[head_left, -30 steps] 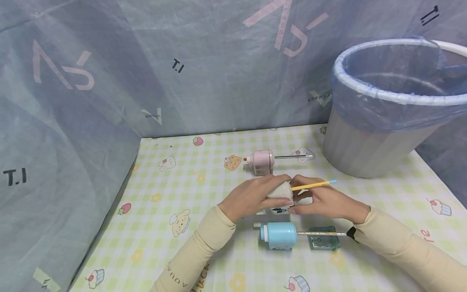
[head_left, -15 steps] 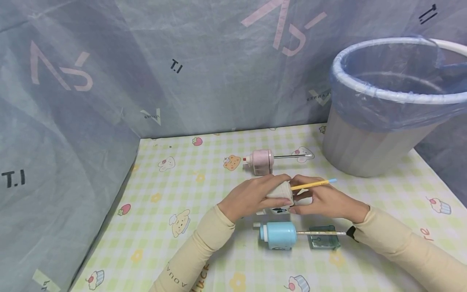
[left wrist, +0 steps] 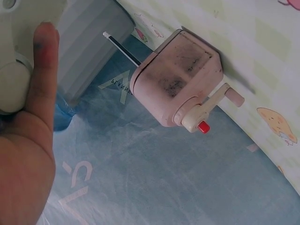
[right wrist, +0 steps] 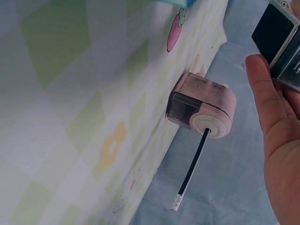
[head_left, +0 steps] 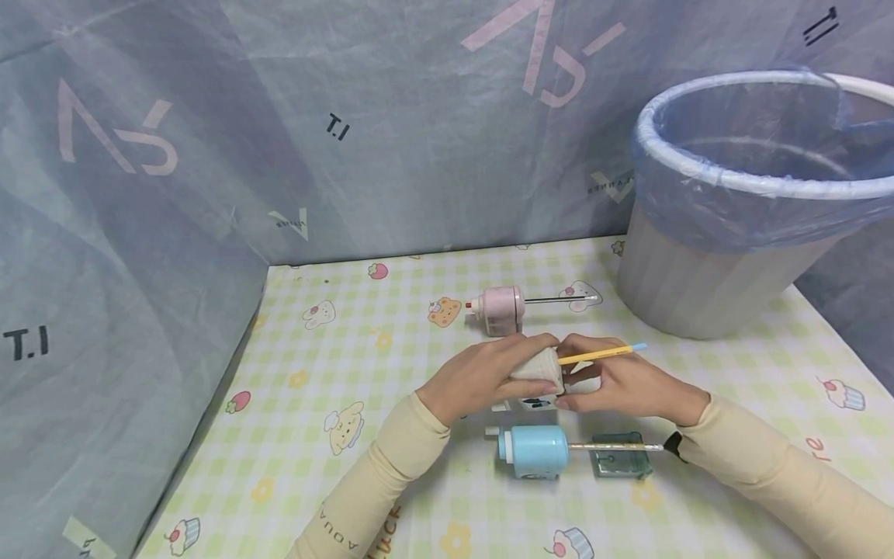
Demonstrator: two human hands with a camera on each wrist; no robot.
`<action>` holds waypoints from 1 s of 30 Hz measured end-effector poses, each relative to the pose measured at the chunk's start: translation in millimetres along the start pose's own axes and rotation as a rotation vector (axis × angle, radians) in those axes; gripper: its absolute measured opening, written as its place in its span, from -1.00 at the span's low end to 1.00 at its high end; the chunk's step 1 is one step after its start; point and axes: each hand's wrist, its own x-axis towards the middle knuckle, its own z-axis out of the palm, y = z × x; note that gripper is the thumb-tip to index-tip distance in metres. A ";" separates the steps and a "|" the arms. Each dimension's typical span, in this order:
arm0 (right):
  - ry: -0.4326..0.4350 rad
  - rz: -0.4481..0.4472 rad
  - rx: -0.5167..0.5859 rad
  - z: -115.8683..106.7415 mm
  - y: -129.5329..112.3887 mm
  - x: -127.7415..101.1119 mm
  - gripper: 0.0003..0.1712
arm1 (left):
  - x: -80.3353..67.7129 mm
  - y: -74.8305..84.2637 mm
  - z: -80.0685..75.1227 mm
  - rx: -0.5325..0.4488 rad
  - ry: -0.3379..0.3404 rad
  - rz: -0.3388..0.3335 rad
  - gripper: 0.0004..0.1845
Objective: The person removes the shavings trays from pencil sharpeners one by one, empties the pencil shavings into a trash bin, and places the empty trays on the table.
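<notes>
Left hand point(head_left: 482, 376) wraps its curled fingers over the top of a white pencil sharpener point(head_left: 536, 371) in the middle of the table point(head_left: 335, 365), crank end hidden under the palm. Right hand point(head_left: 621, 380) meets it from the other side, thumb and fingers closed on the sharpener's front end at the foot of a yellow pencil point(head_left: 601, 354); whether they pinch the pencil itself or the sharpener's clamp cannot be told. Both hands touch the sharpener, fingertips nearly meeting on top of it. The yellow pencil sticks out of the sharpener between the hands, long axis roughly parallel to the table's far edge, blue-tipped end pointing right and slightly up toward the bin point(head_left: 733, 210). Count: three sharpeners, three pencils, one in each. A pink sharpener point(head_left: 501, 309) lies just beyond the hands toward the far edge, its dark pencil point(head_left: 562, 298) pointing right, crank to the left. A blue sharpener point(head_left: 534, 450) lies just nearer the front edge, its pencil point(head_left: 615, 446) likewise pointing right, over a green transparent tray point(head_left: 621, 462). One bin, lined with a blue bag, stands at the far right corner. Blue sheeting point(head_left: 279, 140) backs the table's far and left edges.
</notes>
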 end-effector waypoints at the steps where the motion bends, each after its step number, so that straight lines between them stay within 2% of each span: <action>1: 0.003 -0.001 -0.003 -0.2 0.1 -0.4 -0.64 | 0.2 0.3 0.1 0.002 0.002 0.002 -0.44; 30: 0.012 -0.079 0.047 -3.1 4.4 -3.1 -0.60 | -2.0 0.4 -0.2 -0.003 0.030 0.036 -0.44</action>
